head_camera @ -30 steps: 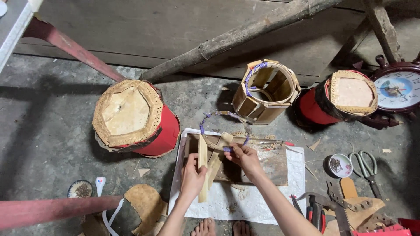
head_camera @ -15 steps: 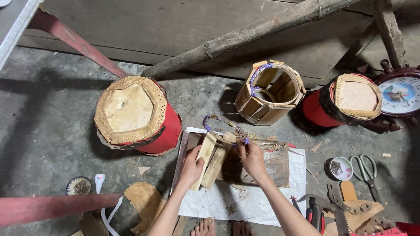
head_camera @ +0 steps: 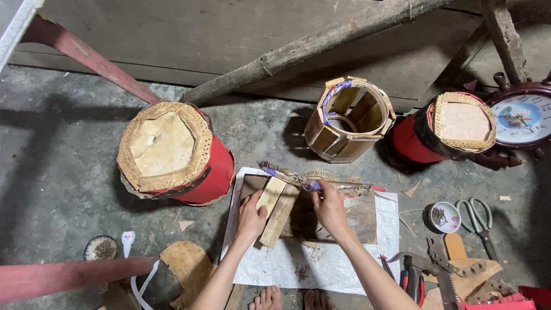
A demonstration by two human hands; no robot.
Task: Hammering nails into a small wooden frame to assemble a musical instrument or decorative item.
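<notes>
- We hold our left hand [head_camera: 251,217] pressed on two flat wooden slats [head_camera: 277,208], fingers closed over their near-left edge.
- The slats lie side by side, tilted, on a dark wooden board [head_camera: 356,215], their far ends pointing toward a purple cord [head_camera: 287,174].
- We hold our right hand [head_camera: 328,206] closed, with the fingertips pinching the purple cord just beside the far end of the right slat.
- The cord runs left from the pinch point along a thin stick [head_camera: 344,183] that lies across the far edge of the board.
- The board rests on a white sheet [head_camera: 321,270] spread on the concrete floor [head_camera: 57,166].
- Left of the sheet stands a red drum [head_camera: 172,155] with a pale skin top, tilted toward us.
- Far of the sheet stands an open barrel frame of wooden slats [head_camera: 349,119], bound with a purple cord at its rim.
- Right of the frame lies a second red drum [head_camera: 445,131]; beside it, at the right edge, a wall clock [head_camera: 523,117].
- Near right: a small bowl of nails [head_camera: 445,217], scissors [head_camera: 476,213], pliers [head_camera: 410,272] and a hand saw [head_camera: 459,270].
- Our bare toes [head_camera: 287,298] show at the near edge.
</notes>
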